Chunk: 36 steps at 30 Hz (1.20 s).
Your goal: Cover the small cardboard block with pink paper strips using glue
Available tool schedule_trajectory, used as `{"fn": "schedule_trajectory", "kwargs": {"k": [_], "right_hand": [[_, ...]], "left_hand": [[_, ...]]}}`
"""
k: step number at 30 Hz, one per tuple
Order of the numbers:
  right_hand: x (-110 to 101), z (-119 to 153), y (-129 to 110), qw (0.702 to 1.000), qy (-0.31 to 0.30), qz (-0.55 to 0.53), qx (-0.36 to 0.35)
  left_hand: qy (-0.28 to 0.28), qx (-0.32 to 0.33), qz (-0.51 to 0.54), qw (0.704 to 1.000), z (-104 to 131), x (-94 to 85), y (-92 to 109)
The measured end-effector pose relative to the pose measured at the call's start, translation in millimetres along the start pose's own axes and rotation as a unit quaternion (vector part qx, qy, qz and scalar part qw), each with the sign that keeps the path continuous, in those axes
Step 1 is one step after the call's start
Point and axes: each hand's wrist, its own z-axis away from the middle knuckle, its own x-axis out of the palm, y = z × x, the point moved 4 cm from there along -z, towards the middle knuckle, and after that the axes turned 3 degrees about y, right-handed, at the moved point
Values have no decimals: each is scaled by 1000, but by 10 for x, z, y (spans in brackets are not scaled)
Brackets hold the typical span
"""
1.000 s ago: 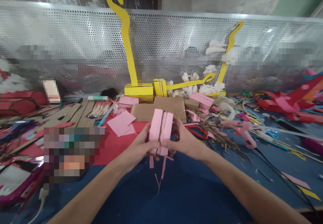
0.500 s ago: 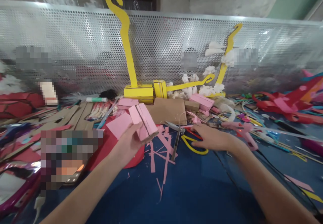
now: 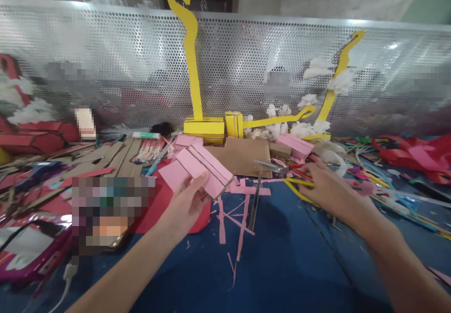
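My left hand [image 3: 186, 207] is closed around a small pink paper-covered cardboard box [image 3: 206, 165], tilted above the table, with brown edges showing at the seams. My right hand [image 3: 326, 188] has its fingers at the scissors [image 3: 271, 165], on the red and yellow handles, with the blades pointing left. Some fingertips are hidden behind the handles. Between the hands lie thin pink paper strips [image 3: 243, 223] and a narrow dark metal strip [image 3: 254, 205]. Beneath the box are a pink sheet [image 3: 169, 174] and a red sheet [image 3: 148, 209].
Yellow hook-shaped paper pieces on boxes [image 3: 204, 127] stand against a perforated metal panel [image 3: 243, 59]. A brown cardboard piece [image 3: 246, 155] lies before them. Scraps and sticks cover the left side. Red paper shapes [image 3: 405, 155] are at the right. A dark seam crosses the blue table [image 3: 282, 266].
The right hand has closed in on the scissors' handles, and the scissors have shifted right and slightly away. The pink box has tilted further in my left hand. The view has turned slightly left.
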Motion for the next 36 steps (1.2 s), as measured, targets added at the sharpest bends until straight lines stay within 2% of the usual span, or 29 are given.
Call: {"fn": "schedule_trajectory", "kwargs": {"k": [2,4,6,8,10,13,17,20,26,36], "right_hand": [[-151,-6,72,997,69,13,44],[-301,6,53,989,140,0,54],[-414,31,-54,979,197,-35,31],[-459,62,-211,971,225,-78,-7],[-423,92,-394,969,209,-119,-52],[-279,154,-666,973,142,-142,-118],[-80,260,-885,976,54,-153,-147],[11,312,-919,977,19,-159,-139],[56,332,-867,979,15,-161,-127],[144,369,-831,980,-15,-167,-108]], "left_hand": [[-6,2,5,1000,-7,3,-6],[-20,6,2,1000,-12,2,-12],[-24,8,-1,1000,-18,-9,-19],[-23,9,-2,1000,-29,-22,-25],[-23,15,-3,1000,-45,-32,-27],[-12,24,-6,1000,-65,-51,-26],[-2,23,-10,1000,-46,-56,-17],[-18,26,-27,999,-2,-28,0],[-40,46,-52,997,26,-9,11],[-35,51,-68,996,59,42,40]]}}
